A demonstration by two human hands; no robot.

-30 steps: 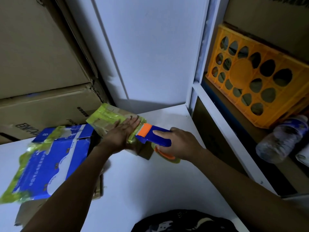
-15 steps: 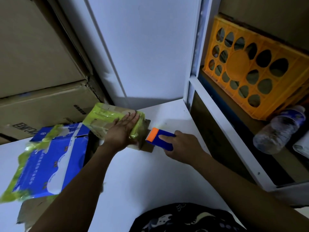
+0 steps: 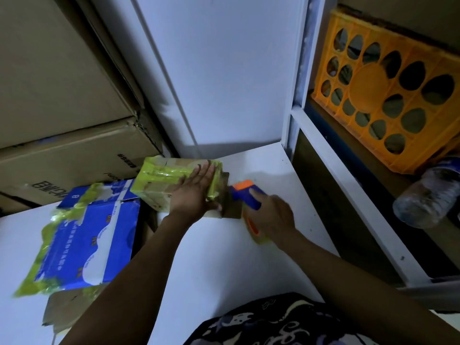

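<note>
Pressing: left hand (image 3: 196, 192), fingers straight, flat on one taped box (image 3: 161, 185) at the back of the bench (image 3: 224, 257).
Gripping: right hand (image 3: 272, 215), fingers curled round one tape dispenser (image 3: 245, 195), at the box's right end.
Beside: one blue carton (image 3: 87, 242), left.
Shelf: one orange crate (image 3: 388, 95), one bottle (image 3: 428, 197).

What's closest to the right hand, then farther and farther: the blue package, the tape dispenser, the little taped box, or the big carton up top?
1. Tape dispenser: gripped in the right hand itself.
2. Little taped box: just left of it, under the left hand.
3. Blue package: farther left on the table.
4. Big carton: far upper left, top of the stack.
</note>
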